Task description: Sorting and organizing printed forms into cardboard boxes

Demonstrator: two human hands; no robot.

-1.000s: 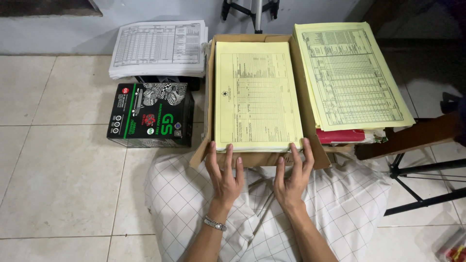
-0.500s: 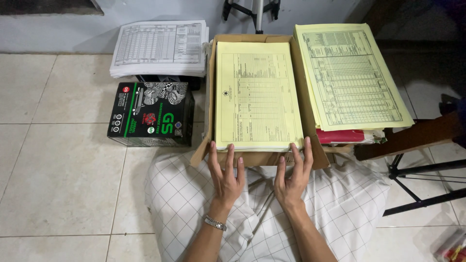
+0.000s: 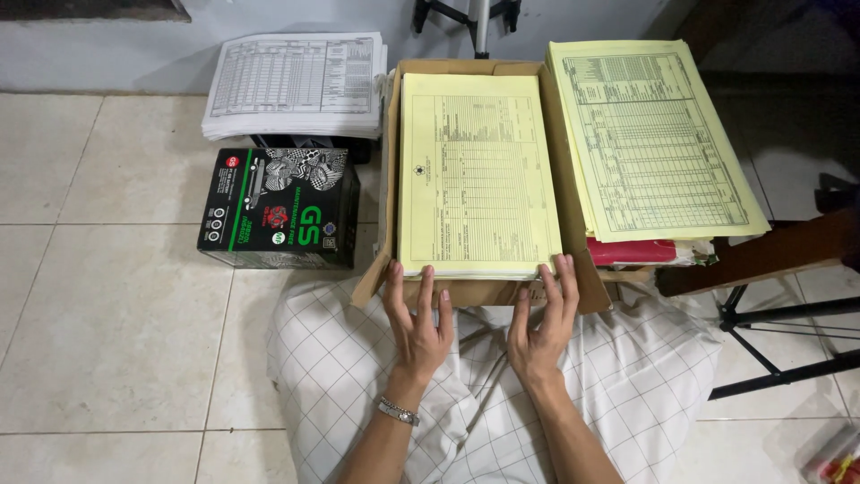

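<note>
A stack of yellow printed forms lies in an open cardboard box on the floor in front of me. My left hand, with a metal bracelet at the wrist, rests flat with its fingertips on the near edge of the stack. My right hand lies beside it, fingers spread, tips touching the near right corner of the same stack. Neither hand grips anything. My legs in white checked cloth are below the box.
A second pile of yellow forms sits right of the box on a red item. A black and green carton stands left, with a pile of white printed sheets behind it. Black stand legs cross the floor at right.
</note>
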